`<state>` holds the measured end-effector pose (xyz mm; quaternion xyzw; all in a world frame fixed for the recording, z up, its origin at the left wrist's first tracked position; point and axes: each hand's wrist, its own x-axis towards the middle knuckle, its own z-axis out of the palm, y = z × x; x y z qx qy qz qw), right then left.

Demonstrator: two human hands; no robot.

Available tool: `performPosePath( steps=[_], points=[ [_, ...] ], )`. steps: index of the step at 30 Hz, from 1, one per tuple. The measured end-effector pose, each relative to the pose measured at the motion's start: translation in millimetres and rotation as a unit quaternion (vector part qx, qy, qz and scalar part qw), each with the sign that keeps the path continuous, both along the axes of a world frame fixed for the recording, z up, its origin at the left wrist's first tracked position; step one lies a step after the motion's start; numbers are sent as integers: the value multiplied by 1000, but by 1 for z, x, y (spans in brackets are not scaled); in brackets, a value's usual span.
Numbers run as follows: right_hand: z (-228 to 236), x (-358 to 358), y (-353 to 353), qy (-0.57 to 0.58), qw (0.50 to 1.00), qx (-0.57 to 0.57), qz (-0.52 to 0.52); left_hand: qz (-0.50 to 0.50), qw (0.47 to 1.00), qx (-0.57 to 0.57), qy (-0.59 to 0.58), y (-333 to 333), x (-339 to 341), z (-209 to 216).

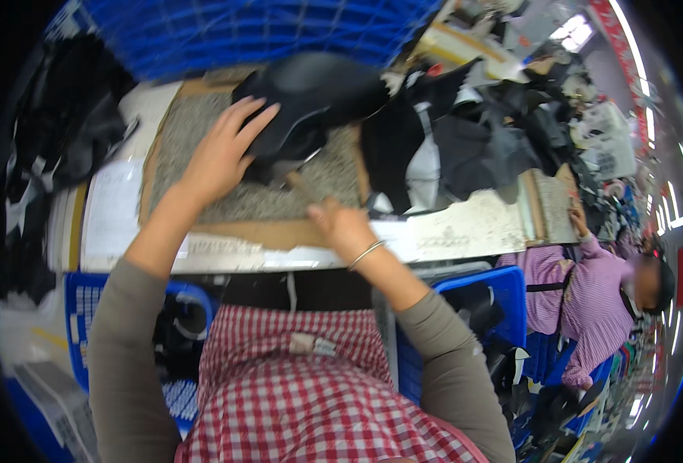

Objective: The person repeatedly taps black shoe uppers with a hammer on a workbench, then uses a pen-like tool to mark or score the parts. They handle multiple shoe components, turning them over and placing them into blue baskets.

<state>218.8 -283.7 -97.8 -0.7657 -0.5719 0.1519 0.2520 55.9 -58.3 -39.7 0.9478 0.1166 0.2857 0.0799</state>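
Note:
A glossy, curved black leather-like piece [303,100] lies across a worn grey board [202,143] on the table. My left hand [218,154] rests on its left side, fingers stretched out and spread over the edge. From the right, my right hand [341,228] is closed round a slim wooden-handled tool [301,185], its far end at the piece's lower edge. Blur and the black piece hide what the tool's head looks like. More cut black pieces [395,139] with pale undersides are heaped just right of the board.
A blue plastic crate [256,35] stands behind the board. Black material [67,131] piles up at the left. Paper sheets [113,208] lie on the white table [465,231]. Blue baskets [519,297] flank my lap. At right, a person in a pink striped top [600,285] works nearby.

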Motion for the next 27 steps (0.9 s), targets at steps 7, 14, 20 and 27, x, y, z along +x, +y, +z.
performPosePath(
  steps=[7, 14, 20, 27],
  points=[
    [27, 2, -21, 2, 999, 34, -37, -110, 986, -110, 68, 43, -9, 14],
    [52, -2, 10, -118, 992, -16, 30, -40, 988, -118, 91, 55, -2, -1],
    [73, -13, 37, -134, 990, 26, 35, -50, 943, -284, 166, 67, 7, 20],
    [49, -1, 31, -164, 983, 59, 61, -26, 958, -216, 186, 72, 18, 25]
  ],
)
